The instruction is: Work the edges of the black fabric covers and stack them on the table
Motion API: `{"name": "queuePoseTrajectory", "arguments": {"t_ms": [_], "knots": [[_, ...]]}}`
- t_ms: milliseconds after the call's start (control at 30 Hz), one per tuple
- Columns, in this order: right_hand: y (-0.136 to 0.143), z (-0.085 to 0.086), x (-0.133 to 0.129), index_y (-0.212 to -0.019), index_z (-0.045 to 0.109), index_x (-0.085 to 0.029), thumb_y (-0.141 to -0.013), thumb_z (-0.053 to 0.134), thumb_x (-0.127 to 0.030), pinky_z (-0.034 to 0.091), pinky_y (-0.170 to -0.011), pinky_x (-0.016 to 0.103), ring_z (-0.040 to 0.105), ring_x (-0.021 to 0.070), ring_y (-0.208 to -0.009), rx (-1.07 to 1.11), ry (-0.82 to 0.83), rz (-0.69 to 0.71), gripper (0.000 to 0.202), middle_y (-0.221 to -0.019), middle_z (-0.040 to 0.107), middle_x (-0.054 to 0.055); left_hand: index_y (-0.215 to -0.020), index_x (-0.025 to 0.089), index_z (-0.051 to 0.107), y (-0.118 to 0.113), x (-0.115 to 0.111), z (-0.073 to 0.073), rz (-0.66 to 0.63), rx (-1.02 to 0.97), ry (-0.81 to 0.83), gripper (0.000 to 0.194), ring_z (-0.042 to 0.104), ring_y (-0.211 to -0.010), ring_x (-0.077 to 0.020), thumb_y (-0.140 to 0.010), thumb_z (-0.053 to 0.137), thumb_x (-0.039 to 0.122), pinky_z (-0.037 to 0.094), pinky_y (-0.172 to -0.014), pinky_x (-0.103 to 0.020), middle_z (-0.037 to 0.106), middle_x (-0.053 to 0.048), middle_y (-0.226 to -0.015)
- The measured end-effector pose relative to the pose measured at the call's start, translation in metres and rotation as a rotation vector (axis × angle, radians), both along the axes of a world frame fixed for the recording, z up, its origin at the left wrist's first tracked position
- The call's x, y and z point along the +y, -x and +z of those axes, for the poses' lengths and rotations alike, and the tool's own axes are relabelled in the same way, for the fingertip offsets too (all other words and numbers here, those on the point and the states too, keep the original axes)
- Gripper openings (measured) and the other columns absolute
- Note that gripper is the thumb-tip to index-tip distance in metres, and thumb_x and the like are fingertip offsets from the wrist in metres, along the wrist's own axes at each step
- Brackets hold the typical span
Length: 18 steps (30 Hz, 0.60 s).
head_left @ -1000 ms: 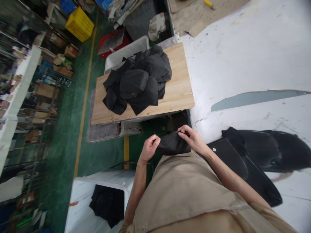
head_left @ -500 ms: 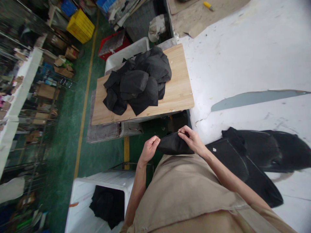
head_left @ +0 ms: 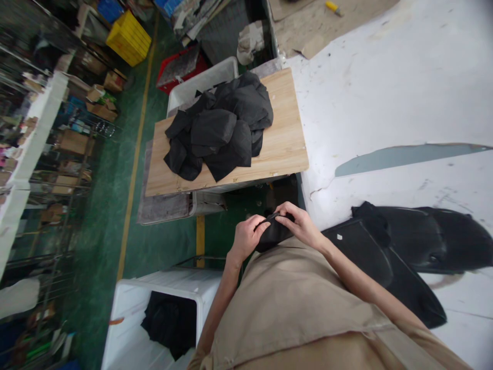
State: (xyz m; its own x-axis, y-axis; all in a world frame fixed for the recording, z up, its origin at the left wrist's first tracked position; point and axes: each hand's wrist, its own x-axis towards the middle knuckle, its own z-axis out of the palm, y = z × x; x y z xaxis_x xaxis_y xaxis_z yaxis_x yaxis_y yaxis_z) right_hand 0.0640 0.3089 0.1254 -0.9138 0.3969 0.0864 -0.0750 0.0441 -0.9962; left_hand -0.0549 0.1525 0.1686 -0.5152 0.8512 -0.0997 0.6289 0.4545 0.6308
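A small black fabric piece is held up in front of the beige apron. My left hand pinches its left part, fingers closed. My right hand pinches its upper edge, close beside the left. Beyond them, a pile of black fabric pieces lies on a wooden board. To the right, larger black pieces lie overlapped on the white table surface.
A white bin with black fabric inside stands at the lower left. Another white bin shows behind the board. A yellow crate, a red bin and shelves stand farther off. A yellow-handled tool lies at the top.
My hands have come closer together, and the black piece between them is now bunched or folded rather than stretched out.
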Motion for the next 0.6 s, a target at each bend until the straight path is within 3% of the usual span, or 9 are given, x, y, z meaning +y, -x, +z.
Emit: {"name": "queuePoseTrajectory", "arguments": {"t_ms": [300,600], "knots": [[-0.008,0.002,0.013,-0.086,0.053,-0.021,-0.092,0.058,-0.024,0.046,-0.081,0.033,0.058,0.0197,-0.093,0.057,-0.147,0.145,0.008,-0.102,0.058,0.007,-0.086,0.018,0.066,-0.001,-0.003,-0.001,-0.002,-0.083,-0.001,0.023,0.058,-0.075,-0.0139,-0.094,0.050,0.033,0.040,-0.069,-0.024,0.066,-0.003,-0.083],[-0.005,0.000,0.002,-0.085,0.049,-0.022,-0.092,0.056,-0.023,0.046,-0.079,0.032,0.058,0.0195,-0.089,-0.009,-0.111,0.025,0.010,-0.094,0.060,0.005,-0.083,0.019,0.063,-0.002,-0.003,-0.002,-0.035,-0.076,0.030,0.025,0.055,-0.073,-0.0131,-0.096,0.046,0.032,0.039,-0.069,-0.024,0.062,-0.002,-0.079]]}}
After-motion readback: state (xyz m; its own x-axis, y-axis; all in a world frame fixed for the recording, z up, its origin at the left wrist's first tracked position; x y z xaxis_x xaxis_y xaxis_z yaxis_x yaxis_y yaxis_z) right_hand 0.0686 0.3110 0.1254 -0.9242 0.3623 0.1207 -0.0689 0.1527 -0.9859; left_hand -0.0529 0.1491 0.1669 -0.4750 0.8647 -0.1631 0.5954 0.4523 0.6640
